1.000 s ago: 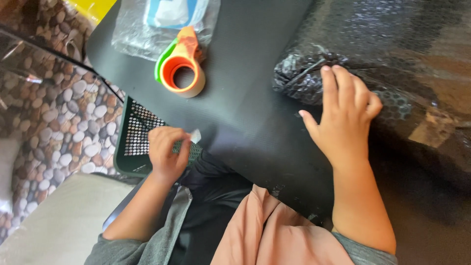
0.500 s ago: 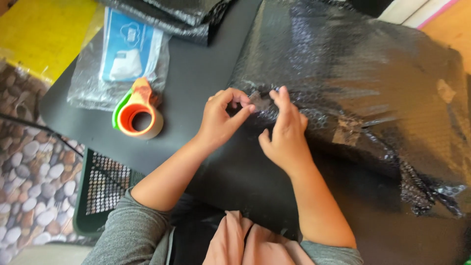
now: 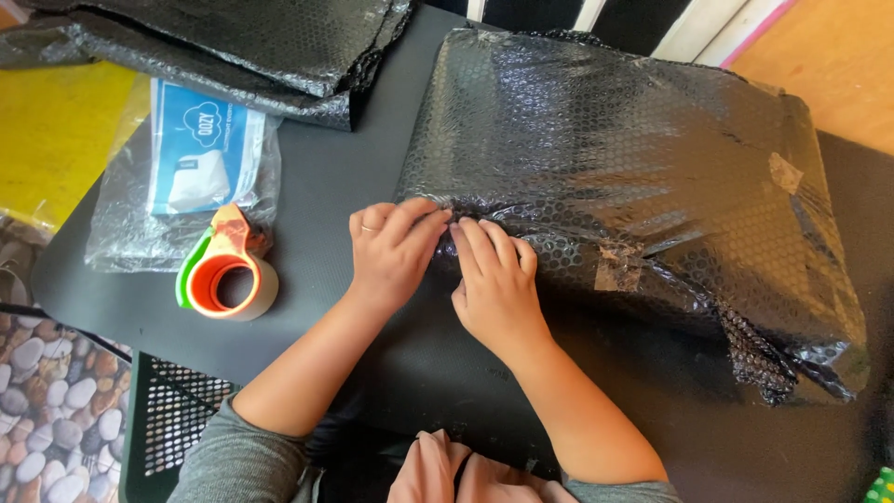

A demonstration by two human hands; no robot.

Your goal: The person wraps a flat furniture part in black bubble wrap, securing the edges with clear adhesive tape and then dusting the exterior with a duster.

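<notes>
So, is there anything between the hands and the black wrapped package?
Nothing visible. The left hand and the right hand both rest directly on the near edge of the black bubble-wrapped package. The tape dispenser lies apart, left of the left hand, on the dark table.

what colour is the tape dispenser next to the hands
The tape dispenser is orange with a green edge, seen in the head view, left of the left hand.
</notes>
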